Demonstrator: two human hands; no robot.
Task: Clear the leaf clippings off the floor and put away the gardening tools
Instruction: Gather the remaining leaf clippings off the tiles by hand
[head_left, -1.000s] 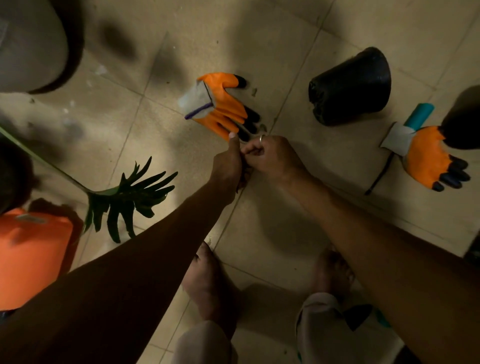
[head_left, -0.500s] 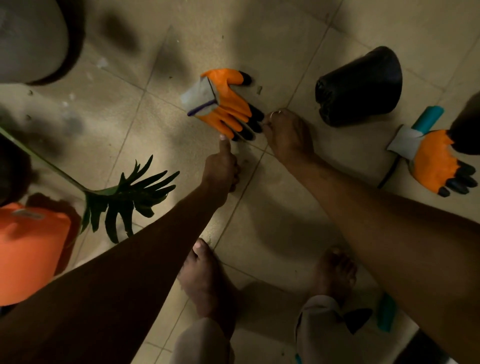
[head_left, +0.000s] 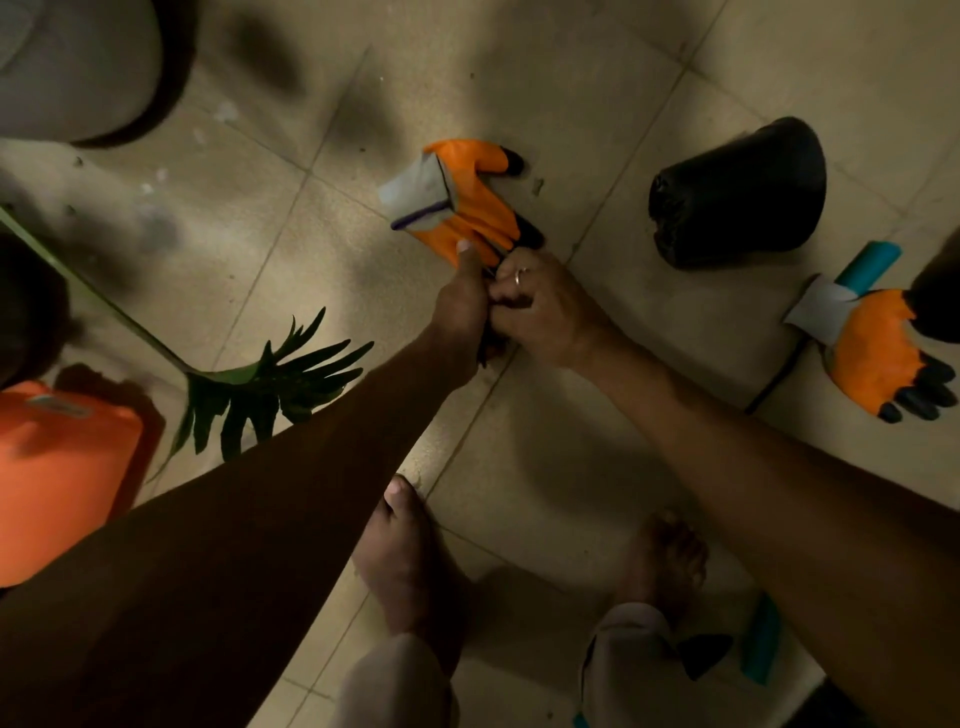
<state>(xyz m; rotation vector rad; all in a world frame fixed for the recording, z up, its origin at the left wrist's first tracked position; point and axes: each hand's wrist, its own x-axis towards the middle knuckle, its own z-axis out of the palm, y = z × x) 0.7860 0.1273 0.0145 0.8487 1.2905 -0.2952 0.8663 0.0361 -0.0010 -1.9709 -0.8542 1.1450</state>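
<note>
Two orange gloves (head_left: 467, 208) (head_left: 872, 353), one leaf (head_left: 270, 384), two hands (head_left: 462, 306) (head_left: 545, 306)

Reached both bare arms forward and down, left forearm (head_left: 291, 493) slanting up from the lower left and right forearm (head_left: 753, 447) from the lower right, converging at the hands. Held the left hand (head_left: 460, 312) in a fist with the thumb stuck straight out ahead, pressed against the right hand (head_left: 545, 312), its fingers curled inward toward that fist and a ring (head_left: 519, 277) on one of them. Concealed whatever either grip contained; stood barefoot beneath the arms, feet apart.
</note>
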